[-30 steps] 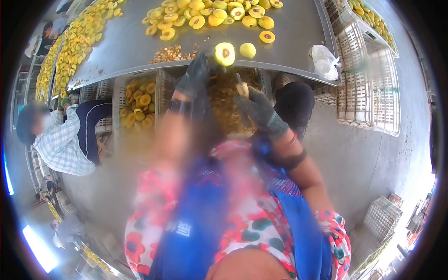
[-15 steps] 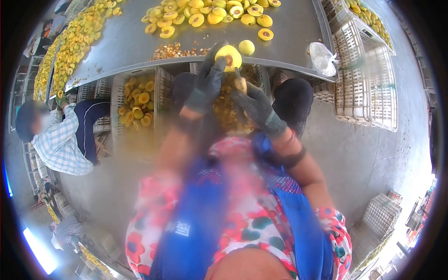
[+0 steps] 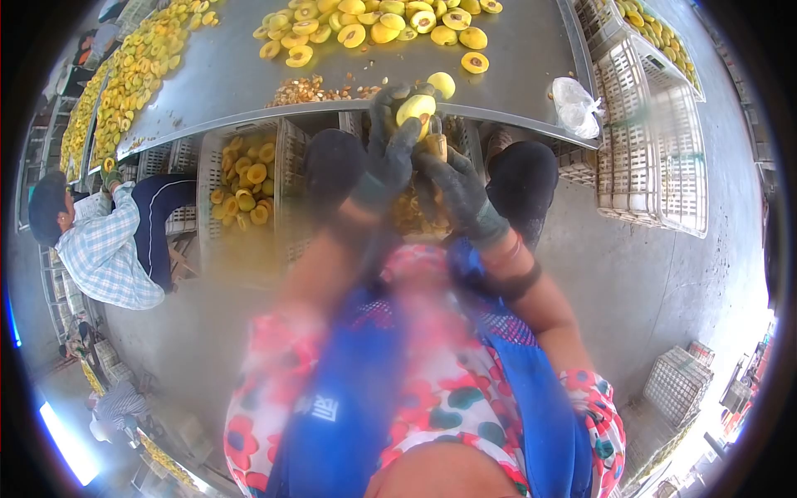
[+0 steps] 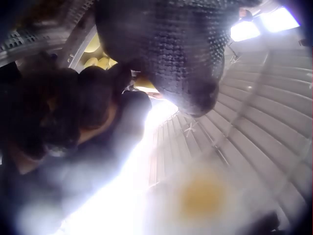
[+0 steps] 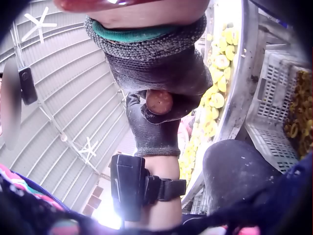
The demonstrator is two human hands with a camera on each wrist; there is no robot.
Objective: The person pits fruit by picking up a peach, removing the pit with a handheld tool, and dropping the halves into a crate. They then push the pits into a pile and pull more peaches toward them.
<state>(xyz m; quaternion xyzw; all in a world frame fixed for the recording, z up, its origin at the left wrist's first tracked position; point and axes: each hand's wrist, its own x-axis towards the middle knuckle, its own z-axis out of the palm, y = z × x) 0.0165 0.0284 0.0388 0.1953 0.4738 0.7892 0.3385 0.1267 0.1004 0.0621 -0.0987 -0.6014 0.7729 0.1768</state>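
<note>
In the head view my gloved left hand [image 3: 388,158] holds a yellow peach half [image 3: 417,108] at the table's front edge, its cut face toward the right hand. My gloved right hand [image 3: 462,192] grips a pitting tool by its wooden handle [image 3: 437,148]; its metal loop tip is right at the fruit. In the right wrist view the round handle end [image 5: 159,102] sticks out of the curled fingers. The left wrist view shows dark glove fingers [image 4: 188,63] close up, with the fruit mostly hidden. Another peach half [image 3: 442,84] lies just beyond the left fingertips.
Peach halves [image 3: 365,21] cover the back of the metal table [image 3: 498,104], with a pile of pits [image 3: 307,91] near its edge. A crate of halves [image 3: 245,187] stands below left. White crates [image 3: 635,149] and a plastic bag [image 3: 574,108] are at right. Another person [image 3: 108,241] sits left.
The left hand has come down and right, turning the peach half toward the tool. The right hand has stayed near its place, tilting the tool upright, and its tip now meets the fruit.
</note>
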